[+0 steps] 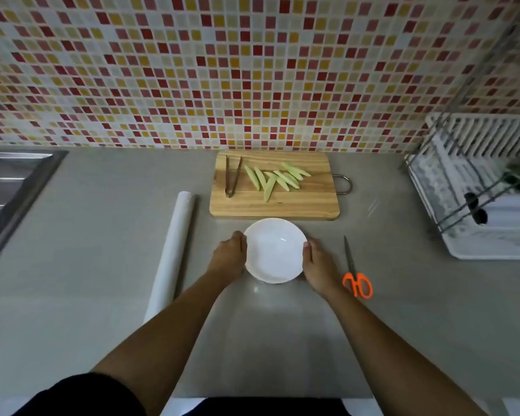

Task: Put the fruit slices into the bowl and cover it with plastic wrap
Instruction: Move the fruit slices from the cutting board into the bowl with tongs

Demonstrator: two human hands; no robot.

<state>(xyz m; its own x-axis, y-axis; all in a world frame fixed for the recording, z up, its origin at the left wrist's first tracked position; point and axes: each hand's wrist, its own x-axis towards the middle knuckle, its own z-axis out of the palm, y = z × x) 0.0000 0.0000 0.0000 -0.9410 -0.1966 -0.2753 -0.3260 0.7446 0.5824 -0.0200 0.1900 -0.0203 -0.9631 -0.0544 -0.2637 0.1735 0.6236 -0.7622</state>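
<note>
Left hand [228, 255] and right hand [317, 265] clasp the white bowl [275, 250] by its sides, likely squaring it up for the fruit slices [275, 178] just beyond.

Two hands, the left hand [228, 255] and the right hand [318, 262], with one white round bowl [273, 250] between them. Beyond them are one rectangular wooden cutting board [267, 207], one pair of metal tongs [231, 175] and roughly nine overlapping pale green fruit slices [276, 178]. Left of the hands is one white roll of plastic wrap [170, 256]. Right of them is one pair of orange-handled scissors [354, 274].

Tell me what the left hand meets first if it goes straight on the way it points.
Probably the board's near edge: the left hand, holding the bowl's left rim, points forward and slightly right, with bare counter between. Depth is hard to judge from this view.
</note>
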